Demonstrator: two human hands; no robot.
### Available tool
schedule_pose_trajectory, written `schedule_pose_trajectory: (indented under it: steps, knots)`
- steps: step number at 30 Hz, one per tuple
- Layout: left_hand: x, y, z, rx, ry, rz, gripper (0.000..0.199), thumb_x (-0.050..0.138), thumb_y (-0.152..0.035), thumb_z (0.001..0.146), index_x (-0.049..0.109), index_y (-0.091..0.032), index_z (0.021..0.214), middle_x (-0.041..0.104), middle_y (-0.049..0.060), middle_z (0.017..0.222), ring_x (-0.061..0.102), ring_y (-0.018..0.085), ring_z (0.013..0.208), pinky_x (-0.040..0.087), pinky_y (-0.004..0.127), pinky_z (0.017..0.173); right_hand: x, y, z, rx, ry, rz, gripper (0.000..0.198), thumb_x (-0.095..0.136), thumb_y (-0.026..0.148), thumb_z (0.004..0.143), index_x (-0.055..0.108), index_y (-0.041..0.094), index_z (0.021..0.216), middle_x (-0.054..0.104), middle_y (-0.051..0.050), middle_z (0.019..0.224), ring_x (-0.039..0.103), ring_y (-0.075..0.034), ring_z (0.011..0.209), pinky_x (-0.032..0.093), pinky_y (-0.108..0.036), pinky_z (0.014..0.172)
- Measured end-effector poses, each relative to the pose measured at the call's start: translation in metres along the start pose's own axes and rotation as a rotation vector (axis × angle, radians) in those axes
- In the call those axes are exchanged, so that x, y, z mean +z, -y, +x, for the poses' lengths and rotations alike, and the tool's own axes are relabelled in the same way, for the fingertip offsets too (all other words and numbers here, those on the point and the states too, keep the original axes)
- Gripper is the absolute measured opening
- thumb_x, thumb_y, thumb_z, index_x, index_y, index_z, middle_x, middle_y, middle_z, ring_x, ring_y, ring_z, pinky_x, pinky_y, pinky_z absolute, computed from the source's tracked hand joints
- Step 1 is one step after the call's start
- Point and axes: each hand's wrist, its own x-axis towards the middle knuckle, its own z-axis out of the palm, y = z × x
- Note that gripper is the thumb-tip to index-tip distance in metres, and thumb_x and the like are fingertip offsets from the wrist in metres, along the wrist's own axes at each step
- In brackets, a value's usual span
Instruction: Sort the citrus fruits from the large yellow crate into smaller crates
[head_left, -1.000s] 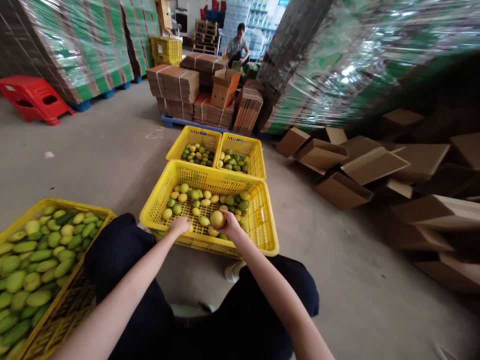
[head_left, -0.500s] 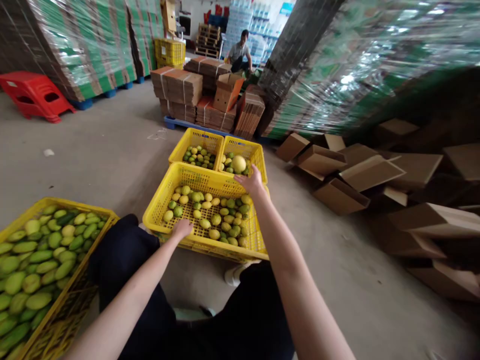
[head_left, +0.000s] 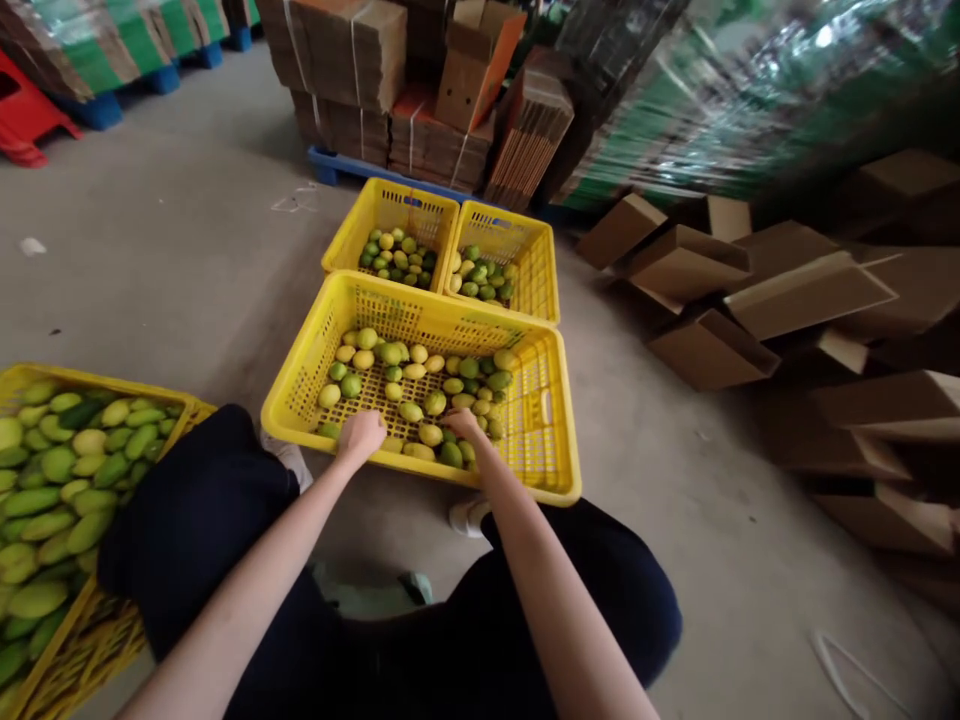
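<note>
In front of me stands a yellow plastic crate holding loose green and yellow fruits that look like mangoes. My left hand is closed at the crate's near side, knuckles up; its fingertips are hidden, so I cannot see what is in it. My right hand reaches inside, right of the left one, fingers curled down among the mangoes; whether it grips one is hidden. Behind, a left crate and a right crate each hold similar fruit.
A fuller crate of green mangoes stands to my left, beside my knee. Bundled flat cartons are stacked on a blue pallet beyond the crates. Open cardboard boxes lie heaped on the right. A red stool is far left.
My right hand has come back from the right rear crate, fingers now curled instead of spread. A pale yellow fruit seen in front of it is no longer in the air. The view has tilted down.
</note>
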Motion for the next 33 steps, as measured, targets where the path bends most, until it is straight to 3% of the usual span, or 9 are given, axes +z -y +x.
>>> schedule_pose_trajectory:
  steps: [5, 8, 12, 15, 17, 20, 23, 28, 33]
  knots:
    - [0.004, -0.003, -0.001, -0.001, -0.018, 0.014, 0.033, 0.041, -0.023, 0.096, 0.071, -0.021, 0.109, 0.075, 0.014, 0.109, 0.069, 0.028, 0.104, 0.047, 0.035, 0.085, 0.029, -0.027, 0.055, 0.022, -0.026, -0.112, 0.009, 0.061, 0.013, 0.095, 0.062, 0.013, 0.086, 0.057, 0.007, 0.075, 0.049, -0.002, 0.056, 0.041, -0.012, 0.052]
    - [0.007, -0.005, -0.001, -0.027, -0.012, -0.012, 0.029, 0.044, -0.025, 0.097, 0.072, -0.022, 0.104, 0.075, 0.014, 0.104, 0.070, 0.028, 0.099, 0.046, 0.034, 0.082, 0.039, -0.039, 0.078, 0.039, 0.004, -0.155, 0.020, 0.062, 0.030, 0.098, 0.065, 0.017, 0.112, 0.067, -0.006, 0.111, 0.066, -0.014, 0.088, 0.059, -0.031, 0.076]
    - [0.010, -0.005, -0.001, -0.064, -0.003, -0.100, 0.022, 0.049, -0.026, 0.095, 0.071, -0.021, 0.095, 0.074, 0.015, 0.096, 0.070, 0.030, 0.095, 0.046, 0.036, 0.083, 0.045, -0.049, 0.096, 0.082, 0.057, -0.208, 0.033, 0.060, 0.036, 0.098, 0.061, 0.021, 0.127, 0.062, -0.010, 0.131, 0.065, -0.022, 0.109, 0.057, -0.044, 0.093]
    - [0.009, -0.006, -0.002, -0.083, 0.020, -0.133, 0.020, 0.051, -0.024, 0.094, 0.070, -0.021, 0.098, 0.073, 0.014, 0.094, 0.069, 0.031, 0.096, 0.046, 0.037, 0.085, 0.047, -0.046, 0.102, 0.120, 0.112, -0.276, 0.029, 0.061, 0.035, 0.098, 0.063, 0.019, 0.122, 0.065, -0.009, 0.124, 0.066, -0.020, 0.103, 0.059, -0.040, 0.087]
    - [0.008, -0.006, -0.003, -0.059, 0.002, -0.156, 0.022, 0.052, -0.020, 0.092, 0.068, -0.021, 0.107, 0.072, 0.014, 0.106, 0.068, 0.030, 0.099, 0.047, 0.037, 0.087, 0.049, -0.040, 0.099, 0.159, 0.169, -0.342, 0.017, 0.065, 0.030, 0.096, 0.068, 0.016, 0.105, 0.069, -0.004, 0.101, 0.066, -0.015, 0.084, 0.058, -0.029, 0.073]
    - [0.008, -0.004, -0.005, 0.020, -0.055, -0.227, 0.038, 0.059, -0.019, 0.088, 0.061, -0.024, 0.125, 0.059, 0.012, 0.138, 0.065, 0.030, 0.111, 0.048, 0.036, 0.092, 0.051, -0.030, 0.080, 0.230, 0.302, -0.453, 0.012, 0.072, 0.023, 0.088, 0.066, 0.015, 0.079, 0.059, 0.004, 0.063, 0.055, -0.009, 0.056, 0.045, -0.018, 0.047]
    - [0.008, 0.001, -0.005, 0.128, -0.073, -0.283, 0.062, 0.070, -0.020, 0.081, 0.052, -0.030, 0.140, 0.046, 0.009, 0.153, 0.058, 0.033, 0.124, 0.047, 0.036, 0.098, 0.051, -0.023, 0.048, 0.277, 0.464, -0.539, 0.012, 0.077, 0.019, 0.077, 0.066, 0.015, 0.077, 0.059, 0.005, 0.057, 0.053, -0.009, 0.049, 0.040, -0.017, 0.039]
    - [0.010, 0.003, -0.003, 0.180, 0.007, -0.264, 0.055, 0.074, -0.034, 0.083, 0.056, -0.030, 0.135, 0.061, 0.011, 0.130, 0.067, 0.034, 0.107, 0.050, 0.040, 0.093, 0.049, -0.002, 0.025, 0.255, 0.668, -0.745, 0.022, 0.080, 0.029, 0.073, 0.069, 0.013, 0.084, 0.070, -0.002, 0.068, 0.065, -0.016, 0.061, 0.055, -0.025, 0.054]
    - [0.009, -0.004, -0.006, 0.092, -0.085, -0.187, 0.053, 0.074, -0.046, 0.083, 0.059, -0.026, 0.130, 0.068, 0.010, 0.116, 0.069, 0.030, 0.102, 0.052, 0.036, 0.088, 0.076, 0.005, 0.074, 0.063, 0.463, -1.019, 0.043, 0.076, 0.052, 0.071, 0.072, 0.016, 0.094, 0.074, -0.012, 0.080, 0.071, -0.032, 0.087, 0.060, -0.045, 0.082]
